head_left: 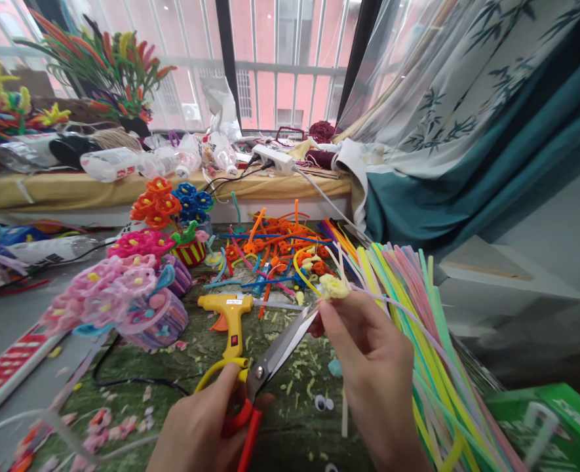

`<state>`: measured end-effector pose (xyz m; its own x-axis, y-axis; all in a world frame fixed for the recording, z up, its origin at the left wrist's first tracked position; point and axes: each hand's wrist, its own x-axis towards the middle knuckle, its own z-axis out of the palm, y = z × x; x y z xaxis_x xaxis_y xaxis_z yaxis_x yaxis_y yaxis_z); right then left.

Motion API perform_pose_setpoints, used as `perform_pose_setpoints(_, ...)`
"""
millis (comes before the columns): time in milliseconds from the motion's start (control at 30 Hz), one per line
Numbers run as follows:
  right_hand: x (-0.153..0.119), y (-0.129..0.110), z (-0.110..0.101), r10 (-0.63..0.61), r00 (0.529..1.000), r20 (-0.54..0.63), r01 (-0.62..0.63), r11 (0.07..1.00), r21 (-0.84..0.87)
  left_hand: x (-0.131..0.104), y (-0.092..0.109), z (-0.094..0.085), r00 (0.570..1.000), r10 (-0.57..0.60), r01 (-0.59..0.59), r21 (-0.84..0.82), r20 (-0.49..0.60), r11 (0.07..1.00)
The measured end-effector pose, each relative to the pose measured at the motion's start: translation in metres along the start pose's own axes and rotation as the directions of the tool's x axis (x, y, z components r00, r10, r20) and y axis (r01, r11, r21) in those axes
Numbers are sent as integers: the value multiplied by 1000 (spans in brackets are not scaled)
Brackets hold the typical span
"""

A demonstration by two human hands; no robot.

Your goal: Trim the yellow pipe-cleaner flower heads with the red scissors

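My left hand (204, 419) is closed around the handles of a pair of scissors (277, 357), one handle yellow and the other red. The blades are slightly apart and point up and right, with their tips close to my right fingertips. Between thumb and fingers, my right hand (371, 370) pinches a small pale yellow fuzzy piece (333, 286), which looks like curled pipe cleaner. My fingers hide its lower part. Below the hands, pale yellow fuzz trimmings (297, 373) are scattered over the dark green mat.
A yellow glue gun (233, 314) lies behind the scissors. Pipe-cleaner flowers (117, 288) in pots stand at left. Orange pipe-cleaner pieces (284, 246) are heaped at the back. Long pastel pipe cleaners (422, 328) lie at right, near a green box (560, 419).
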<state>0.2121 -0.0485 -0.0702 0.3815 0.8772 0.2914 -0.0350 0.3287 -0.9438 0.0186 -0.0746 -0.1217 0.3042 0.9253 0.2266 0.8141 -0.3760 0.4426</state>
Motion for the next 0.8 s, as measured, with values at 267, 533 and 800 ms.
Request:
perform_pose_setpoints(267,1,0,1,5,1000,13,-5,1000,-6,0,0,1,999,33,-33,26,-29,999)
perform_pose_setpoints(533,1,1,1,12,1000,27,-12,1000,-6,1,0,1,1000,-21,21,-9,23,1000)
perform_pose_setpoints(800,0,0,2,44,999,21,-44,999,-4,-1,1,0,996,-70,72,-33,53,997)
